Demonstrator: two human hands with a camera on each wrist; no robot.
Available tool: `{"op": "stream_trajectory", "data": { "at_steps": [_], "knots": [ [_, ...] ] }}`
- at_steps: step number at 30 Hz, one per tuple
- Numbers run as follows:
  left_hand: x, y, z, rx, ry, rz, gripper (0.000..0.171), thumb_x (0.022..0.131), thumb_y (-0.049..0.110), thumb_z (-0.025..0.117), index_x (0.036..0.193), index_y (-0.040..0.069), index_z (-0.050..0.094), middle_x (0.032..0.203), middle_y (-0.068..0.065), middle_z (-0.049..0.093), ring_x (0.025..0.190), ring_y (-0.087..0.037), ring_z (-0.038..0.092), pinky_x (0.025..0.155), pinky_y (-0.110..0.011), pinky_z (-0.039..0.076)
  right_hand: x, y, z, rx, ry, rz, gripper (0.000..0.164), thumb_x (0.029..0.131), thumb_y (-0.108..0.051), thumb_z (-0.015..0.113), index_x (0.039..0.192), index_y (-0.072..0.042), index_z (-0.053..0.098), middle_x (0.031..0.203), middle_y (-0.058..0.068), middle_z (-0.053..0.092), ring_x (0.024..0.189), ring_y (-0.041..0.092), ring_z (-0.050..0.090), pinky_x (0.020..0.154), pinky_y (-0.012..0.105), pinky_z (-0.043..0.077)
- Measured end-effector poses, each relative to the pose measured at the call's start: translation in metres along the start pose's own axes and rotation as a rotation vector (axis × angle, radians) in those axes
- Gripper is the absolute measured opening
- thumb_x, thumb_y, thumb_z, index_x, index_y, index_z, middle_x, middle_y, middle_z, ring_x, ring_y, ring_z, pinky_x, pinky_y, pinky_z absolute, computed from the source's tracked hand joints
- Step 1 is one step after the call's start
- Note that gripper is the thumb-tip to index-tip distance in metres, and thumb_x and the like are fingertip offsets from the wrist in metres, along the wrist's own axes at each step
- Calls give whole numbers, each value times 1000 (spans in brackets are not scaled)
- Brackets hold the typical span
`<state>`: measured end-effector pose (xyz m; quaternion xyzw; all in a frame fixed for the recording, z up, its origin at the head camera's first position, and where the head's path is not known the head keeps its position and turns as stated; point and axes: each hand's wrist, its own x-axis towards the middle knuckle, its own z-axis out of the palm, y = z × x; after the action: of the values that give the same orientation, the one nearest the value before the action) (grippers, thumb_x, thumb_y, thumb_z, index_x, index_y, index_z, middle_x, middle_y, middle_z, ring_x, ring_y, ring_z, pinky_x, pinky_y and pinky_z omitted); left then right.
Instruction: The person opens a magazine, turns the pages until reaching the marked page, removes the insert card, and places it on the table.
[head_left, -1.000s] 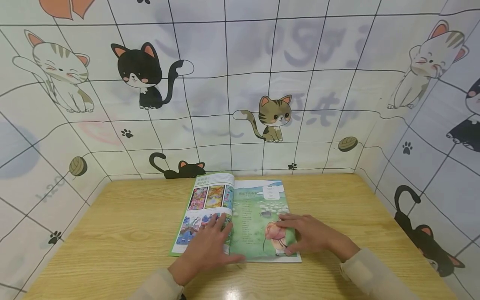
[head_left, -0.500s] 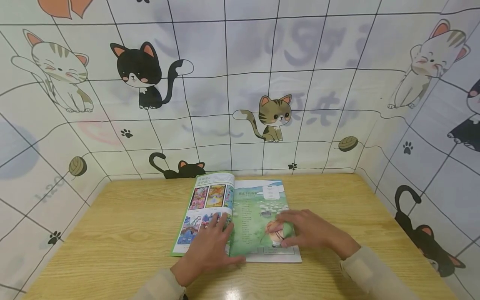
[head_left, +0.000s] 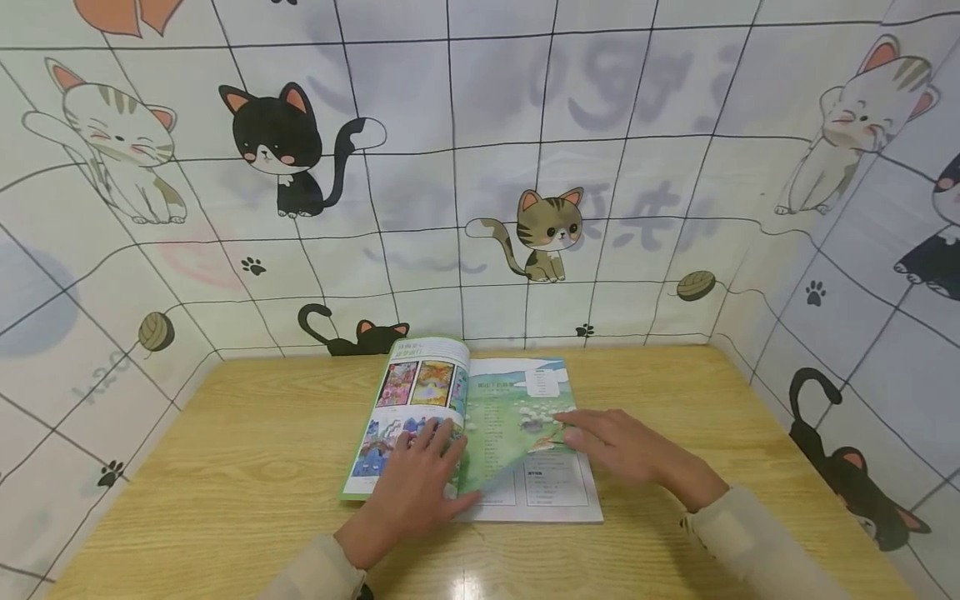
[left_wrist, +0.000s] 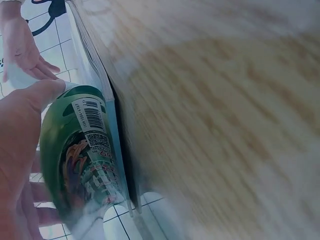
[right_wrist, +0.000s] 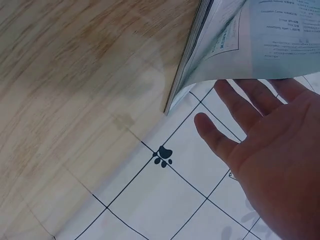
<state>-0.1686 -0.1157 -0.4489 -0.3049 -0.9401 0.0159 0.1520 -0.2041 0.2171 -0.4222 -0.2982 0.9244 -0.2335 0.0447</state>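
Note:
A magazine (head_left: 491,450) lies spread on the table, colourful pictures on its left page and a green illustrated page at right. My left hand (head_left: 416,483) rests across the left page with fingers spread, its thumb near the bottom of the gutter. In the left wrist view the green back cover (left_wrist: 82,150) with a barcode shows beside that hand. At the right side, my right hand (head_left: 618,446) pinches the lower corner of the green page (head_left: 517,417), which is folded upward. The right wrist view shows the lifted page (right_wrist: 280,40) covering several fingertips; the thumb is hidden there.
The wooden table (head_left: 247,450) reaches back to a white wall sheet (head_left: 420,192) printed with cats and grid lines. Similar sheeting (head_left: 825,333) stands along the right side.
My right hand has moved up and slightly away, raising the green page's lower corner and uncovering the white printed page beneath. The left hand stays on the left page.

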Motion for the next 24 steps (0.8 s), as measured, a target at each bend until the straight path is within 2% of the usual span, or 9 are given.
{"op": "stream_trajectory", "data": {
  "at_steps": [4, 8, 11, 15, 18, 20, 24],
  "knots": [
    [0, -3, -1, 3, 65, 54, 89, 83, 69, 62, 152, 16, 42, 156, -16, 37, 142, -34, 37, 106, -65, 33, -1, 1, -1, 11, 27, 34, 55, 109, -41, 29, 149, -7, 46, 148, 13, 49, 137, 36, 45, 109, 57, 35],
    [2, -4, -2, 2, 114, 119, 99, 82, 64, 68, 159, 19, 26, 164, -13, 21, 150, -29, 23, 114, -64, 19, -2, 4, -2, 27, 45, 72, 59, 107, -46, 33, 154, -10, 38, 155, 13, 41, 141, 38, 37, 111, 60, 30],
    [2, -4, -4, 12, 134, 167, 100, 81, 58, 72, 160, 23, 22, 166, -10, 15, 152, -27, 16, 117, -61, 13, -4, 6, -1, 27, 60, 84, 63, 106, -47, 38, 156, -10, 32, 157, 14, 35, 143, 41, 33, 111, 62, 27],
    [2, -4, -7, 81, 136, 234, 92, 83, 50, 74, 159, 29, 26, 167, -3, 11, 153, -24, 9, 119, -57, 8, -6, 9, 1, 13, 75, 109, 66, 104, -47, 41, 157, -10, 28, 159, 16, 31, 144, 43, 30, 110, 65, 25],
    [2, -3, -8, 154, 128, 280, 82, 85, 44, 71, 156, 31, 33, 167, 0, 14, 153, -23, 7, 120, -55, 7, -7, 11, 3, -7, 54, 135, 70, 102, -52, 45, 157, -12, 29, 161, 16, 28, 145, 42, 29, 110, 67, 24],
    [2, -2, -9, 182, 118, 302, 75, 86, 40, 70, 154, 30, 39, 165, 1, 19, 153, -22, 8, 120, -53, 6, -6, 12, 6, -33, 11, 128, 76, 97, -57, 51, 156, -13, 32, 161, 15, 28, 144, 40, 31, 110, 67, 24],
    [3, -1, -10, 214, 90, 332, 61, 86, 35, 67, 145, 30, 53, 162, 0, 30, 152, -23, 15, 121, -51, 7, -8, 11, 11, -90, -114, 61, 89, 84, -65, 66, 153, -15, 41, 160, 13, 32, 143, 35, 36, 109, 65, 26]
  ]
}}
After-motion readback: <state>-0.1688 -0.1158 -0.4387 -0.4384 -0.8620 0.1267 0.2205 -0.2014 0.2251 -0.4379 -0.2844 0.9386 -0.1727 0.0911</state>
